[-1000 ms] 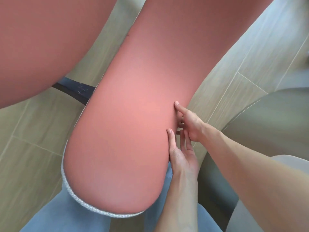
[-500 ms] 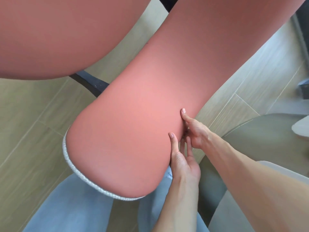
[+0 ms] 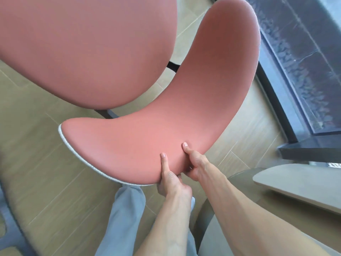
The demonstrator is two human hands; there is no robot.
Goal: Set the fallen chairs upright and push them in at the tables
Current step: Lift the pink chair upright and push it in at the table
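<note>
Here the chair (image 3: pixel 129 74) fills the upper and middle frame: its seat (image 3: pixel 83 48) at upper left, its curved back (image 3: pixel 193 111) sweeping from the top centre down to the lower middle. It looks bulky and stiff under smooth padding, probably moderately heavy, so the back's rim seems the best hold. A table (image 3: pixel 299 183) edge shows at lower right. Both hands grip the back's lower edge: left hand (image 3: pixel 171 180) and right hand (image 3: pixel 195 167), thumbs pressed on the front, fingers curled behind, presumably. No containers are visible.
</note>
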